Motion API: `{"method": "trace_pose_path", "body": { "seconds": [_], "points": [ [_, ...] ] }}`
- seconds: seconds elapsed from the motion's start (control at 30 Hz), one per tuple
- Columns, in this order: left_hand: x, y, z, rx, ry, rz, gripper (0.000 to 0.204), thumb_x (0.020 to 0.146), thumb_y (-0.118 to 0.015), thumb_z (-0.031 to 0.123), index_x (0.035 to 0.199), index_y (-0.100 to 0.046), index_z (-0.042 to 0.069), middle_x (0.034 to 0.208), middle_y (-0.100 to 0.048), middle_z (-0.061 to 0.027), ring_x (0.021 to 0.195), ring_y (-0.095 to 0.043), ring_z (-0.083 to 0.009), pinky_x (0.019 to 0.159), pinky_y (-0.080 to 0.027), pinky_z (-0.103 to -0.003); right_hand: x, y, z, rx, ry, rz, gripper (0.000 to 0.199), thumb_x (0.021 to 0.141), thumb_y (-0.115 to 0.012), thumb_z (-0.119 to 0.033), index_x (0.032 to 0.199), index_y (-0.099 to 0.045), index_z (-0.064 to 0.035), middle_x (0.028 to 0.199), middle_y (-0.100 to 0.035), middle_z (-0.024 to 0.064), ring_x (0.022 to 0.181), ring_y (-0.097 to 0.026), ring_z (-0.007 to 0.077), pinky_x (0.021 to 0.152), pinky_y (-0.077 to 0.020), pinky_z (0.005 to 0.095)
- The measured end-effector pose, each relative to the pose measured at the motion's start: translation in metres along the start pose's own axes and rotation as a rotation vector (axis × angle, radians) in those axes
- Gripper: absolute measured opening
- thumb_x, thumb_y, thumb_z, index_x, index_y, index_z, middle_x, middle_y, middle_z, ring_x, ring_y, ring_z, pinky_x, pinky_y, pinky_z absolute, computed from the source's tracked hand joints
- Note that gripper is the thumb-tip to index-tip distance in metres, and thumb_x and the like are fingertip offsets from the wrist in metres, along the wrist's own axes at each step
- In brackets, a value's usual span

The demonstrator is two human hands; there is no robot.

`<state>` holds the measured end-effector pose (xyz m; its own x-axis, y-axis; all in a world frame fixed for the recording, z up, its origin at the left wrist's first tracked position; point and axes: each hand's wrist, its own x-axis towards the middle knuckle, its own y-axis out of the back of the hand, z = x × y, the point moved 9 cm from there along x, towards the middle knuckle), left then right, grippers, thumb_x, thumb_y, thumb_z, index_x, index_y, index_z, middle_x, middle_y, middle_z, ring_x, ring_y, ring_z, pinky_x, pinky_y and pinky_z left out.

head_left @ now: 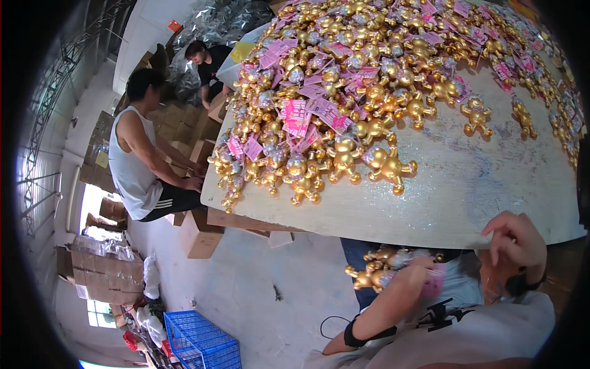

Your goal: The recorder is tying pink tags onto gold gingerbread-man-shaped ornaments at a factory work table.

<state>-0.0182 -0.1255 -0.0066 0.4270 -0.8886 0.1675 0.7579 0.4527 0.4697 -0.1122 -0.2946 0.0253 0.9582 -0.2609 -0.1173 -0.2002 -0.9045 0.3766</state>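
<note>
**At the worktop's near edge: gold bear figures in hand**

Below the worktop [467, 203] edge, your left hand [413, 275] holds a cluster of gold bear figures [375, 270] with a pink tag [434, 284], its grip closed around them. Your right hand [516, 240] hovers beside it, grip loosely curled and empty. Farther off, a heap of tagged gold bears [369, 80] covers the worktop.

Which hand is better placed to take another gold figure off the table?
Right, probably. The right hand is empty, fingers curled, at the table edge. The left hand already holds a bunch of gold figures below the edge.
</note>
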Motion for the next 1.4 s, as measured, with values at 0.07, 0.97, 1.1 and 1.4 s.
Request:
{"method": "trace_pose_path", "body": {
  "seconds": [0.07, 0.97, 1.1, 1.4],
  "points": [
    [-0.003, -0.016, 0.021, 0.312, -0.118, -0.335, 0.029, 0.077, -0.053, -0.005, 0.105, -0.047, 0.001, 0.095, -0.059, -0.013, 0.095, -0.058, -0.031, 0.088, -0.043, -0.046, 0.001, -0.025, -0.023, 0.146, 0.157, -0.189, 0.023, 0.085, -0.052, 0.002, 0.108, -0.055, -0.0015, 0.061, -0.063, 0.0056, 0.058, -0.063, 0.0106, 0.052, -0.0472, 0.0215],
    [-0.025, 0.047, -0.102, 0.582, 0.281, 0.142, 0.018, 0.081, -0.062, 0.019, 0.072, -0.053, 0.006, 0.071, -0.057, -0.0119, 0.064, -0.054, -0.0283, 0.06, -0.042, -0.036, -0.021, -0.168, -0.06, 0.199, 0.99, -0.314, 0.015, 0.072, -0.056, -0.007, 0.085, -0.062, -0.0051, 0.077, -0.061, 0.012, 0.072, -0.059, 0.0288, 0.063, -0.0459, 0.0386],
    [-0.036, 0.037, -0.112, 0.453, 0.314, 0.117, 0.018, 0.08, -0.063, 0.02, 0.071, -0.054, 0.008, 0.074, -0.057, -0.0118, 0.067, -0.054, -0.0288, 0.063, -0.042, -0.037, -0.002, -0.159, 0.006, 0.379, 0.604, -0.378, 0.013, 0.08, -0.05, -0.006, 0.083, -0.062, -0.0034, 0.075, -0.062, 0.0069, 0.068, -0.058, 0.0197, 0.061, -0.0455, 0.0317],
    [-0.023, 0.026, -0.082, 0.175, 0.247, 0.254, 0.016, 0.078, -0.065, 0.023, 0.07, -0.057, 0.012, 0.081, -0.058, -0.0116, 0.073, -0.054, -0.0301, 0.068, -0.042, -0.04, 0.01, -0.162, 0.097, 1.221, -0.111, -0.281, 0.018, 0.091, -0.045, -0.004, 0.086, -0.061, 0.001, 0.083, -0.062, 0.0073, 0.074, -0.057, 0.0102, 0.066, -0.0448, 0.0219]
  ]
}}
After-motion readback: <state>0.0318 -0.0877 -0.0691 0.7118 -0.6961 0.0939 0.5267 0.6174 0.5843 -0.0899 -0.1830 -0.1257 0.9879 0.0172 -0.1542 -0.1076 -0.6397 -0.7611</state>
